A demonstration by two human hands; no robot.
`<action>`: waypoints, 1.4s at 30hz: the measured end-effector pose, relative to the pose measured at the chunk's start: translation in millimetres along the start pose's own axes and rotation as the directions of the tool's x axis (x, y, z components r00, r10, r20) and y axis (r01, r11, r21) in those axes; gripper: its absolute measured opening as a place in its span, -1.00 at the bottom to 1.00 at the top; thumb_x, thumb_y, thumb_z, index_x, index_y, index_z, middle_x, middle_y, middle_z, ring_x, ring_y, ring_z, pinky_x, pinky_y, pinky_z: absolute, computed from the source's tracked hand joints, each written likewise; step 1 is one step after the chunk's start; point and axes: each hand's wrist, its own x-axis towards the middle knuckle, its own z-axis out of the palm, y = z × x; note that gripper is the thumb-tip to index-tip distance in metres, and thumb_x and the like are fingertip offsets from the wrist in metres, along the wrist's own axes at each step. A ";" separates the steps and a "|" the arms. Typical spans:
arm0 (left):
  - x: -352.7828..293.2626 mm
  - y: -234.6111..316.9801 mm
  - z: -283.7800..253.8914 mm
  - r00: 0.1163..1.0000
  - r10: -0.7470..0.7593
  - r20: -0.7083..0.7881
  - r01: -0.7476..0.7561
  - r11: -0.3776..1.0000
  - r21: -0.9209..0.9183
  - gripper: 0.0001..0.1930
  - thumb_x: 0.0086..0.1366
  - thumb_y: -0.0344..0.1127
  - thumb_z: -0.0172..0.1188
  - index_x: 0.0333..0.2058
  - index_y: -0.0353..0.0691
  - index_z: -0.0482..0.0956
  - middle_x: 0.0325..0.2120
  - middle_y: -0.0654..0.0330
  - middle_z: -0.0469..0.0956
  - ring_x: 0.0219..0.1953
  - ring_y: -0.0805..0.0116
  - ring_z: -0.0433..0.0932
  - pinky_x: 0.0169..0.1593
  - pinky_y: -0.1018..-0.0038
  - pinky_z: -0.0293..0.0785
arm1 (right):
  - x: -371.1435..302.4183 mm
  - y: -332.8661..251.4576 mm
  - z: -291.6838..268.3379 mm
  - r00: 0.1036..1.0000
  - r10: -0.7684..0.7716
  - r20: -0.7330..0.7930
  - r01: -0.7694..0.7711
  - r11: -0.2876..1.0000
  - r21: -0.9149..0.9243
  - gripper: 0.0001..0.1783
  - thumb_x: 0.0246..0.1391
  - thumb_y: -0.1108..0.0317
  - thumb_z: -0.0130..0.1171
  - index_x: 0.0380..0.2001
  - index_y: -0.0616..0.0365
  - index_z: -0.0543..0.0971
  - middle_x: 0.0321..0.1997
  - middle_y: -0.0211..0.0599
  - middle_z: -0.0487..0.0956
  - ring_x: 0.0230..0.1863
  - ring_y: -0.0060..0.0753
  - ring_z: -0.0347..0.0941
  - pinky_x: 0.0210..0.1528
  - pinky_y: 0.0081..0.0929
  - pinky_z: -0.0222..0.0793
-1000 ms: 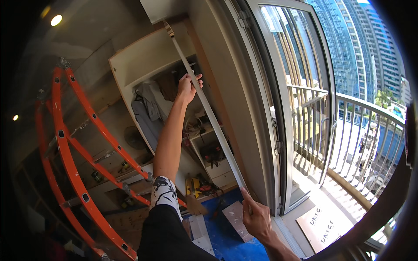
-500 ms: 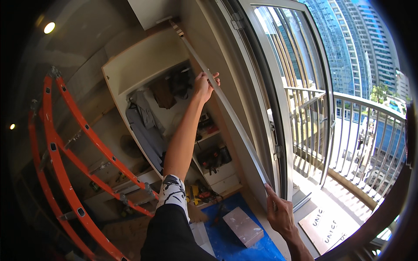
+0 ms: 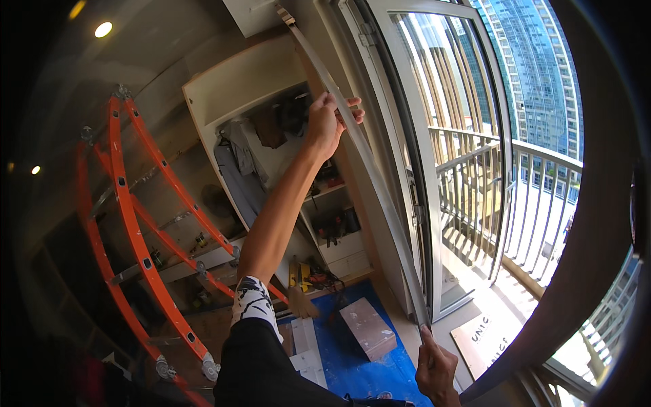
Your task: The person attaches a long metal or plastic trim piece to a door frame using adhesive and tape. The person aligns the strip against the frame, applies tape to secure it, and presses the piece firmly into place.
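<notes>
A long, flat silver-grey strip [image 3: 369,169] runs aslant from near the ceiling down to the lower right, along the wall beside the balcony door. Midway up, my raised left hand [image 3: 327,123] pinches it, with some fingertips showing past its right edge. My right hand [image 3: 436,370] is closed at the strip's lower end, fingers curled and thumb side up. The strip's top end bears a small brownish piece [image 3: 287,16] close to a white box-like fixture.
An orange stepladder [image 3: 135,224] stands at left. Ahead is an open cabinet [image 3: 203,88] holding clothes and tools. A pinkish block [image 3: 368,329] lies on a blue sheet [image 3: 352,376], near a brush [image 3: 302,303]. To the right are a glass door [image 3: 468,285], balcony railing [image 3: 542,152] and marked board [image 3: 468,336].
My view has swung to the right. Both hands keep hold of the strip; the right hand sits lower in the picture, and more of the left hand's fingers show past the strip's edge.
</notes>
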 end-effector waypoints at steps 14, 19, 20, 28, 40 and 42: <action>-109.5 93.2 105.9 0.999 -0.021 0.029 0.020 0.998 0.053 -0.75 0.49 -0.32 -0.36 -0.14 -0.33 0.29 -0.20 -0.10 0.53 -0.35 0.24 0.57 -0.19 0.35 0.57 | -126.5 -83.0 -136.0 0.972 0.159 0.171 -0.170 0.984 0.052 -0.53 0.11 0.57 0.06 0.12 0.12 0.48 -0.68 -0.21 0.34 -0.69 -0.37 0.24 -0.60 -0.36 0.18; -47.1 53.7 68.5 1.000 -0.005 0.017 0.005 1.000 -0.027 -0.80 0.44 -0.40 -0.32 -0.18 -0.32 0.31 -0.19 -0.12 0.53 -0.36 0.24 0.53 -0.22 0.37 0.53 | -73.2 -53.7 -82.1 0.997 0.065 0.031 -0.067 0.995 0.071 -0.58 0.10 0.59 0.05 0.07 0.18 0.52 -0.68 -0.21 0.34 -0.71 -0.39 0.22 -0.61 -0.39 0.16; -34.4 47.2 48.6 1.000 -0.003 -0.001 0.003 1.000 -0.017 -0.81 0.43 -0.42 -0.31 -0.19 -0.32 0.31 -0.19 -0.12 0.53 -0.36 0.24 0.53 -0.23 0.37 0.52 | -54.8 -46.5 -67.3 0.997 0.058 0.057 -0.063 0.994 0.088 -0.55 0.10 0.59 0.07 0.10 0.17 0.49 -0.68 -0.16 0.38 -0.71 -0.36 0.28 -0.61 -0.38 0.19; 105.9 -60.0 -83.0 1.000 -0.010 0.011 0.011 0.994 -0.111 -0.86 0.39 -0.49 -0.35 -0.29 -0.29 0.23 -0.16 -0.20 0.50 -0.40 0.20 0.52 -0.30 0.33 0.53 | 97.6 3.5 55.6 0.997 0.023 0.069 -0.029 0.996 0.083 -0.46 0.15 0.54 0.04 0.23 0.07 0.38 -0.71 -0.12 0.38 -0.72 -0.47 0.30 -0.59 -0.45 0.22; 204.8 -141.1 -170.2 1.000 -0.004 -0.016 0.003 0.997 -0.079 -0.83 0.41 -0.45 -0.33 -0.27 -0.33 0.27 -0.17 -0.17 0.52 -0.38 0.18 0.55 -0.28 0.34 0.56 | 213.1 57.9 146.7 0.998 0.042 0.039 -0.045 0.997 0.069 -0.47 0.14 0.49 0.06 0.21 -0.03 0.40 -0.57 0.05 0.53 -0.59 -0.12 0.51 -0.45 -0.39 0.39; 195.2 -134.3 -169.0 1.000 -0.003 -0.021 0.002 0.998 -0.057 -0.81 0.44 -0.41 -0.34 -0.23 -0.35 0.27 -0.16 -0.17 0.51 -0.36 0.17 0.55 -0.27 0.34 0.57 | 209.5 59.6 142.8 0.995 0.064 0.079 -0.069 0.995 0.066 -0.48 0.14 0.49 0.06 0.20 -0.02 0.41 -0.55 0.06 0.54 -0.59 -0.10 0.52 -0.45 -0.37 0.40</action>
